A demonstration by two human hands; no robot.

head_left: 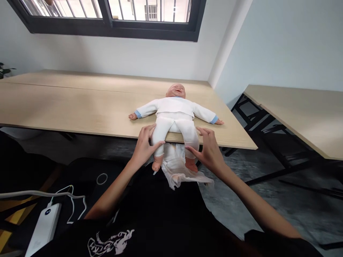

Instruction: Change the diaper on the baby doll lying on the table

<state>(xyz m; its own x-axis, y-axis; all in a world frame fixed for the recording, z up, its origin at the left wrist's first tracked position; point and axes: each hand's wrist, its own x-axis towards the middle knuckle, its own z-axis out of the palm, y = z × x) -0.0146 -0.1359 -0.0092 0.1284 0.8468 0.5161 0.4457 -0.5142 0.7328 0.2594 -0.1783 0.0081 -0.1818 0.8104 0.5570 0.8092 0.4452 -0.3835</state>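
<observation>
A baby doll (pixel 175 114) in white top and trousers lies on its back at the front edge of a long wooden table (pixel 80 107), its arms spread and its legs hanging over the edge. My left hand (pixel 144 144) wraps its thumb and fingers round the doll's lower leg on the left side. My right hand (pixel 209 148) touches the other leg, with the thumb against the calf and the fingers spread. A crumpled white cloth or diaper (pixel 179 169) lies on my lap just below the doll's bare feet.
A second wooden table (pixel 297 110) with black legs stands at the right, with a floor gap between the two. A white power bank (pixel 44 226) with a white cable lies at the lower left. A dark-framed window runs above the white wall.
</observation>
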